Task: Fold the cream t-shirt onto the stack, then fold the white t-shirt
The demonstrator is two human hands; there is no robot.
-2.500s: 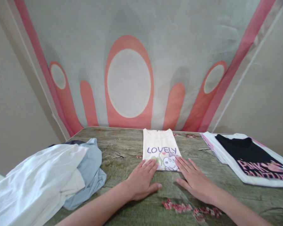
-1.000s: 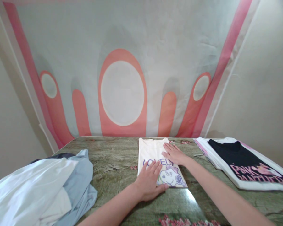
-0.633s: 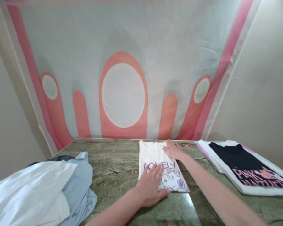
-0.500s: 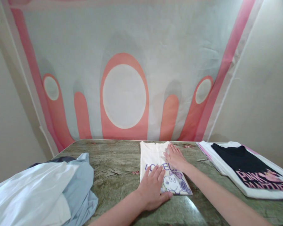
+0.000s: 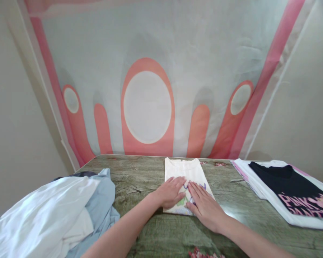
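Note:
A folded cream T-shirt (image 5: 187,168) with purple lettering lies on the wood-patterned table in the middle of the head view. My left hand (image 5: 171,191) rests flat on its left side, fingers stretched out. On the lower right part of the shirt lies my right hand (image 5: 204,204), palm down with the fingers extended. The fingertips of both hands come close together over the print and cover much of it. Neither hand grips the fabric.
On the left is a loose heap of clothes, with a white garment (image 5: 43,215) over a light blue one (image 5: 102,193). Folded shirts are stacked at the right, a black T-shirt (image 5: 282,179) on top. A printed backdrop (image 5: 148,107) hangs behind the table (image 5: 140,179).
My right hand has moved down from the shirt's collar to the print. My left hand has shifted slightly up. The shirt's lower edge appears higher, its print more covered. The view has shifted slightly.

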